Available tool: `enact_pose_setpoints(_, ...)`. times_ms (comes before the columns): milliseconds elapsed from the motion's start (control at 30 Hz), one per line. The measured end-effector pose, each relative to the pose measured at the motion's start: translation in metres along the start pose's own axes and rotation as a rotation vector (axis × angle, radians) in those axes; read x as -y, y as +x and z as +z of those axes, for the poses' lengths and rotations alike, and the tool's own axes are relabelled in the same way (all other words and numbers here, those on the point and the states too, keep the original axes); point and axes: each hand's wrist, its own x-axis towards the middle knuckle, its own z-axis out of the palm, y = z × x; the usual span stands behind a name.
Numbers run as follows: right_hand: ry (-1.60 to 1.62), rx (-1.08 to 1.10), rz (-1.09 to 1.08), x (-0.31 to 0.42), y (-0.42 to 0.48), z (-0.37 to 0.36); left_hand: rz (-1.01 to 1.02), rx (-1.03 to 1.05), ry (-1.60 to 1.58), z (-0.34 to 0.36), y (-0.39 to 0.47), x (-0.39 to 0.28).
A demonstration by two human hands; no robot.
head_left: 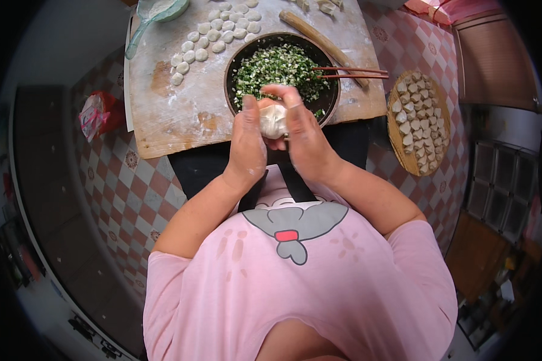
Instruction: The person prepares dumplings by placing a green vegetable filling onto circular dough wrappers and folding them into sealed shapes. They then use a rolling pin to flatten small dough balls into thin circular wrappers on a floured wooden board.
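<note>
A pale dumpling [273,121] with a gathered wrapper sits between my two hands, over the near edge of a dark round pan [329,104]. My left hand [249,141] cups its left side, and its thumb points up. Around the right side curls my right hand [308,137], slightly blurred, with its fingers bent over the top. Chopped green and white filling [280,65] lies in the pan, partly hidden behind my fingers. A pair of brown chopsticks [354,73] rests across the pan's right rim, tips in the filling.
Small floured dough pieces [214,35] lie on the wooden board [171,122]. A wooden rolling pin [318,40] lies slantwise behind the pan. Green bowl [174,11] at back left; several dumplings [327,6] at the back. Right of the board is a round tray [395,146] of dumplings.
</note>
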Motion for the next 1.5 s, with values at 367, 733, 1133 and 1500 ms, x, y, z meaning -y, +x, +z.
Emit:
enact_pose_setpoints(367, 0.282, 0.098, 0.363, 0.009, 0.021, -0.055, 0.393, 0.085, 0.953, -0.003, 0.023, -0.035)
enact_pose_setpoints(733, -0.313, -0.35, 0.268, -0.044, 0.164, -0.272, -0.015, -0.153, 0.857, -0.064, 0.039, -0.024)
enact_pose_setpoints(1133, -0.861, -0.561, 0.139, -0.188, 0.224, -0.303, -0.32, -0.342, 0.48, -0.087, 0.036, 0.04)
enact_pose_setpoints(1500, -0.16, -0.865, 0.181, -0.116, 0.015, -0.274, -0.605, -0.097, 0.067, -0.078, 0.059, 0.072)
